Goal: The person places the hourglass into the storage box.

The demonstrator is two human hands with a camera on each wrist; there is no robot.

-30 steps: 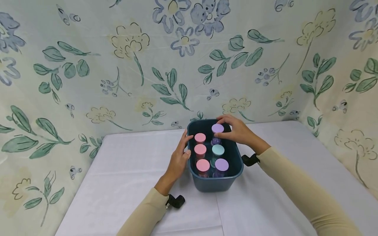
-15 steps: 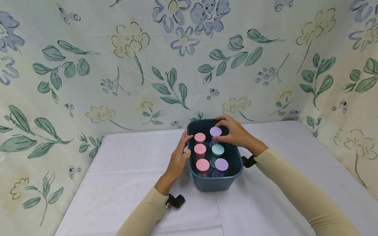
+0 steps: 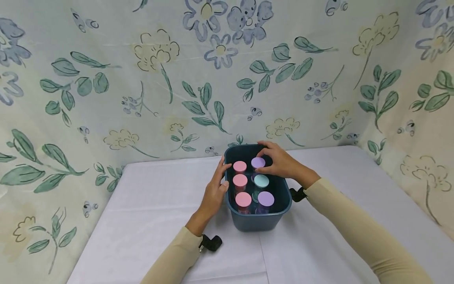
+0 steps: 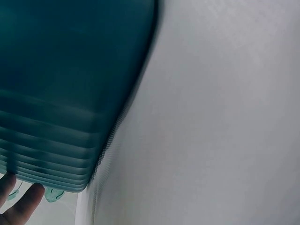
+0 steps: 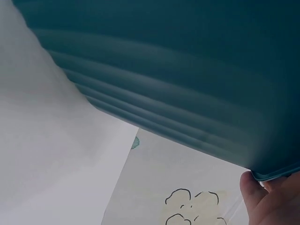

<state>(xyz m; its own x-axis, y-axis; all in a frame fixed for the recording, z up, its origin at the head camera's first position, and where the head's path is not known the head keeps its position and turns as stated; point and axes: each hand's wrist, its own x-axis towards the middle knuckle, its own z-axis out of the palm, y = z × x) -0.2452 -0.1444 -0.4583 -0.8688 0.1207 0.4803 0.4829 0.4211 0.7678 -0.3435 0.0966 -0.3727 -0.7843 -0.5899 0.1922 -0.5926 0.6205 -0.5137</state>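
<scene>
A dark teal plastic bin (image 3: 253,223) stands on the white-covered table, holding several small, round-topped containers. My right hand (image 3: 281,161) reaches over the far right rim, thumb and index finger pinching a purple-lidded container (image 3: 257,162) by its top. Its lower part is mostly hidden. A blue-lidded container (image 3: 261,181) and another purple-lidded one stand nearer in the same row. Three pink-lidded containers (image 3: 240,181) line the left side. My left hand (image 3: 213,193) rests along the bin's left rim, fingers extended; its fingertips (image 4: 29,199) show at the rim in the left wrist view.
White cloth (image 3: 159,213) covers the table on both sides of the bin. A floral-patterned fabric (image 3: 124,79) hangs close behind the table's back edge and along the right. Small black cameras (image 3: 212,243) are strapped on both wrists.
My right hand has brought the purple-lidded container toward me and slightly left, lower into the bin, beside the far pink-lidded one. My left hand has stayed at the rim.
</scene>
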